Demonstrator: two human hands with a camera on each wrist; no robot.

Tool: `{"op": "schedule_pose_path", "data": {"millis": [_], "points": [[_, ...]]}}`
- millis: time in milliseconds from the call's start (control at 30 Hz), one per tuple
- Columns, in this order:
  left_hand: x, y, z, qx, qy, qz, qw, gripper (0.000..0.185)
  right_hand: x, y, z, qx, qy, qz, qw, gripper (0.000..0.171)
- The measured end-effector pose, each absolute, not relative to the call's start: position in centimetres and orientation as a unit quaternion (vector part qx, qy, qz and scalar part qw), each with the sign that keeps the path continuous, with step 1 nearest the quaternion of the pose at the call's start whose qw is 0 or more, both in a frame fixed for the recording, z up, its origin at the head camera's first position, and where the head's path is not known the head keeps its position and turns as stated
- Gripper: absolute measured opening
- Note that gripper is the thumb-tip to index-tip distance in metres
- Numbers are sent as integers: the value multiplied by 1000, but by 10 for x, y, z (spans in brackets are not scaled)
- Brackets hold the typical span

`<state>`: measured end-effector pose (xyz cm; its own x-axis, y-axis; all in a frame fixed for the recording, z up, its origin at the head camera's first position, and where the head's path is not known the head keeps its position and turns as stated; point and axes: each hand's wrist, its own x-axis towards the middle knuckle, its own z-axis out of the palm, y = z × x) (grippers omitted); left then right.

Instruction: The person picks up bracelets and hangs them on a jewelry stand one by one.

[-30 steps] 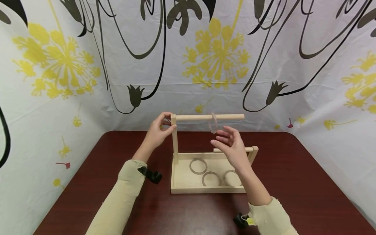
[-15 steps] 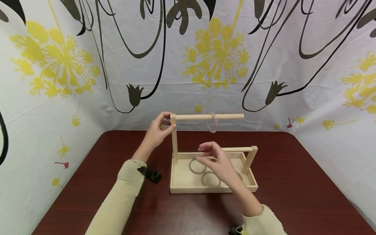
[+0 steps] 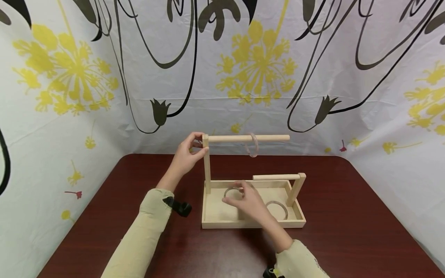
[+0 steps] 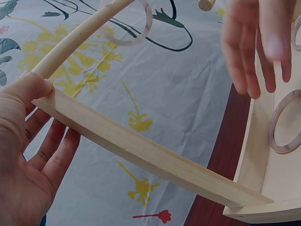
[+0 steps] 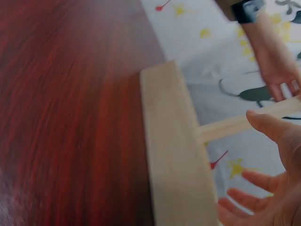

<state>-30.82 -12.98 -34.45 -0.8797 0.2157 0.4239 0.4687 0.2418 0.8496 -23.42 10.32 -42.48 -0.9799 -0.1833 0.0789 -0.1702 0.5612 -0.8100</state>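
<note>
A wooden stand has a tray, a tall post and an upper dowel. A translucent ring hangs on that dowel. My left hand grips the top of the tall post, thumb on one side and fingers on the other. My right hand hovers low over the tray with straight, spread fingers, holding nothing. It reaches over a ring lying at the tray's left and hides another under the palm. A further ring lies to its right.
A shorter post carries a lower dowel over the tray's right side. The stand sits on a dark red table closed in by flower-printed sheets. The right wrist view is blurred and shows the tray wall.
My right hand has come down and to the left, from beside the hanging ring to just over the rings in the tray. The left hand has stayed on the post.
</note>
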Motion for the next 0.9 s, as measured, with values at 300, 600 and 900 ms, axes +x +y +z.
{"op": "schedule_pose_path", "data": {"millis": [300, 600, 900], "points": [[-308, -127, -343, -207, -783, -577, 102, 39, -250, 97, -447, -55, 954, -295, -3, 71], [-285, -123, -320, -209, -786, -573, 98, 36, -260, 91, -450, -74, 975, -206, -47, 65], [-285, -123, -320, -208, -783, -578, 94, 38, -255, 90, -442, -99, 967, -229, -47, 63]]}}
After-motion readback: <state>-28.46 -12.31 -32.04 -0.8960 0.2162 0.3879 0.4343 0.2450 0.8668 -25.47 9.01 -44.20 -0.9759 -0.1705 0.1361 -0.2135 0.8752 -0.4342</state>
